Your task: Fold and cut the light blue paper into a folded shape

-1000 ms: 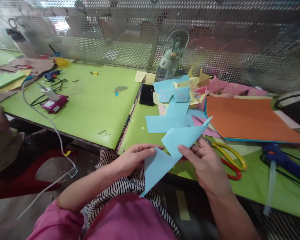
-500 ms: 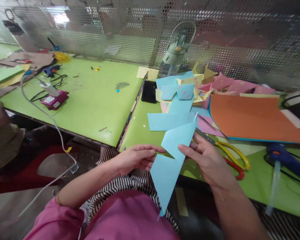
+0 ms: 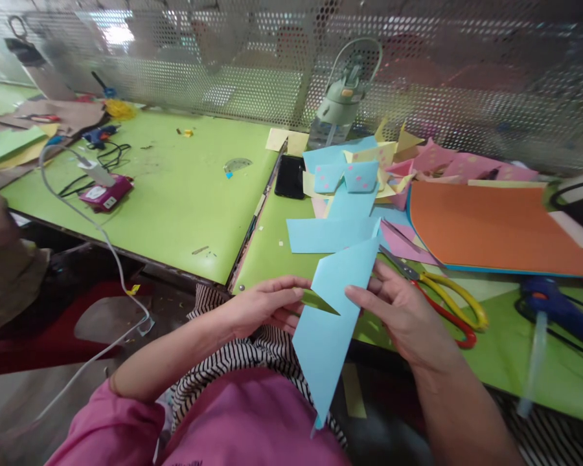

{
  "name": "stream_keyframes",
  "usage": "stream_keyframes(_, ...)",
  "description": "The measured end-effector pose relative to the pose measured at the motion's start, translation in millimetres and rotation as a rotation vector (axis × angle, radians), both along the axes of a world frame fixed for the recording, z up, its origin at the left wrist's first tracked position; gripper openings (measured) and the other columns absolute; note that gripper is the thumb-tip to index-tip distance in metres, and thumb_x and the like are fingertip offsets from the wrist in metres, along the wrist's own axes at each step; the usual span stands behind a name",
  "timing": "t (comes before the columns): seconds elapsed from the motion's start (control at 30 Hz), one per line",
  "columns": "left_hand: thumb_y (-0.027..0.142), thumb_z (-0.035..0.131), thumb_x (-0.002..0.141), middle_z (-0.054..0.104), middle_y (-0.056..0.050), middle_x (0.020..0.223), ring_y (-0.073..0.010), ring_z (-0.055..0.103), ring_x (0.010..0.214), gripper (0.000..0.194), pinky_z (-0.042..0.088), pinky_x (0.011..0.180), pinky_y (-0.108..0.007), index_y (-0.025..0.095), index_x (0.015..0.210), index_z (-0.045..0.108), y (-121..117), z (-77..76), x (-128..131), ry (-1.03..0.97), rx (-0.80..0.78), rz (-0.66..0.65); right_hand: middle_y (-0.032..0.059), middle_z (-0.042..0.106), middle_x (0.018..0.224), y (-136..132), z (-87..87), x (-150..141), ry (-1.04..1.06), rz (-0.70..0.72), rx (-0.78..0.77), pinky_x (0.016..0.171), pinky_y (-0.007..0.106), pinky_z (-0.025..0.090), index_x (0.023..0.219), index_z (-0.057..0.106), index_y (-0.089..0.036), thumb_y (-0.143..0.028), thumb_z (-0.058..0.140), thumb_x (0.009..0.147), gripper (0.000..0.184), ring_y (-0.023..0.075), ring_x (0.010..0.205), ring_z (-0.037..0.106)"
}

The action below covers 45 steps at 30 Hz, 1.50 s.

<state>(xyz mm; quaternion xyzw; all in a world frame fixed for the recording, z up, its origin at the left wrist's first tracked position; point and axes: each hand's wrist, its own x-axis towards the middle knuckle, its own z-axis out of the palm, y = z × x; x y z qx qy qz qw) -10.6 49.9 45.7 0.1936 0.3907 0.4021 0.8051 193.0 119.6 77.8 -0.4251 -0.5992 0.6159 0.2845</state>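
Observation:
I hold a folded light-blue paper in front of me, over the near edge of the green table. It is a long pointed shape, with one tip up near the table and the other down over my lap. My left hand pinches its left edge, thumb on top. My right hand grips its right edge with the fingers curled behind. Yellow-and-red-handled scissors lie on the table just right of my right hand.
Blue, pink and yellow paper pieces are heaped mid-table beside an orange sheet. A black phone, a green bottle, a blue glue gun and a pink device with a white cable also lie there. A perforated metal screen backs the table.
The blue paper has swung from slanting sideways to nearly upright, its lower tip dropping toward my lap. Both hands have kept their hold and moved a little closer together.

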Motion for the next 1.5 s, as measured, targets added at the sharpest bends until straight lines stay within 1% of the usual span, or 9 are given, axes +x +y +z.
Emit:
stream_keyframes(0.47,0.032,0.066,0.087,0.073,-0.004,0.082,-0.0124,0.068,0.065,0.027,0.051,0.066,-0.027,0.018,0.111,0.065,-1.1,0.5,1.7,0.034,0.018,0.017,0.0044,0.074,0.108,-2.5,-0.1,0.0,0.026,-0.005,-0.029,0.088,0.041,0.056,0.123,0.056,-0.029,-0.041,0.074,0.076,0.051,0.0235,0.096,0.069)
stream_keyframes(0.63,0.037,0.067,0.086,0.072,-0.004,0.083,-0.0113,0.067,0.067,0.025,0.052,0.067,-0.025,0.016,0.1,0.069,-1.0,0.7,2.3,0.051,0.075,-0.001,0.0042,0.075,0.107,-1.1,-3.4,-0.7,0.079,0.007,-0.051,0.088,0.04,0.056,0.122,0.057,-0.028,-0.038,0.074,0.077,0.049,0.0233,0.096,0.07)
stream_keyframes(0.83,0.048,0.072,0.079,0.071,-0.005,0.084,-0.0121,0.067,0.066,0.041,0.051,0.065,-0.025,0.016,0.104,0.067,0.0,2.8,2.0,0.059,0.109,-0.005,0.0059,0.074,0.107,-0.3,-4.5,0.4,0.068,-0.009,-0.065,0.081,0.038,0.058,0.123,0.056,-0.026,-0.039,0.072,0.078,0.05,0.0253,0.096,0.07)
stream_keyframes(0.97,0.051,0.069,0.081,0.071,-0.005,0.089,-0.0123,0.066,0.07,0.046,0.052,0.068,-0.026,0.017,0.112,0.063,1.6,6.9,4.4,0.168,0.224,0.007,0.0048,0.074,0.109,-4.1,-3.3,-1.6,0.046,-0.023,-0.044,0.084,0.037,0.057,0.126,0.053,-0.027,-0.04,0.072,0.078,0.053,0.0247,0.099,0.069)
stream_keyframes(1.07,0.048,0.067,0.083,0.071,-0.004,0.085,-0.0129,0.064,0.069,0.047,0.051,0.067,-0.027,0.017,0.117,0.061,3.1,7.7,6.2,0.246,0.341,-0.027,0.006,0.072,0.115,-7.2,-3.8,-2.8,0.016,-0.026,0.009,0.087,0.039,0.057,0.121,0.056,-0.026,-0.044,0.073,0.077,0.05,0.026,0.105,0.067)
stream_keyframes(1.27,0.047,0.062,0.088,0.068,-0.003,0.077,-0.0126,0.062,0.067,0.04,0.047,0.062,-0.025,0.015,0.113,0.062,3.2,4.4,6.7,0.319,0.383,-0.048,0.0074,0.071,0.116,-7.9,-7.0,-0.5,-0.03,0.002,0.028,0.084,0.038,0.058,0.118,0.058,-0.024,-0.044,0.075,0.075,0.05,0.0272,0.105,0.067)
stream_keyframes(1.33,0.04,0.07,0.083,0.066,-0.001,0.077,-0.0121,0.061,0.066,0.048,0.046,0.062,-0.025,0.017,0.122,0.057,3.0,4.4,6.9,0.291,0.373,-0.065,0.0068,0.071,0.114,-7.1,-8.7,-0.9,-0.024,-0.023,0.046,0.083,0.037,0.058,0.119,0.058,-0.024,-0.043,0.076,0.074,0.052,0.0262,0.103,0.067)
stream_keyframes(1.43,0.025,0.078,0.074,0.066,-0.001,0.087,-0.0139,0.064,0.074,0.079,0.048,0.068,-0.027,0.023,0.142,0.038,3.7,6.4,5.4,0.226,0.38,-0.056,0.0046,0.073,0.104,-7.8,-10.6,-5.1,0.022,-0.168,0.085,0.075,0.033,0.059,0.113,0.06,-0.024,-0.042,0.076,0.074,0.046,0.0228,0.093,0.069)
stream_keyframes(1.5,0.025,0.076,0.075,0.065,-0.001,0.087,-0.0144,0.063,0.074,0.081,0.049,0.067,-0.028,0.023,0.144,0.034,4.9,9.2,0.4,0.265,0.4,-0.043,0.0034,0.072,0.096,-10.6,-11.0,-8.8,0.087,-0.277,0.077,0.063,0.03,0.059,0.11,0.059,-0.024,-0.043,0.074,0.075,0.043,0.0204,0.082,0.069)
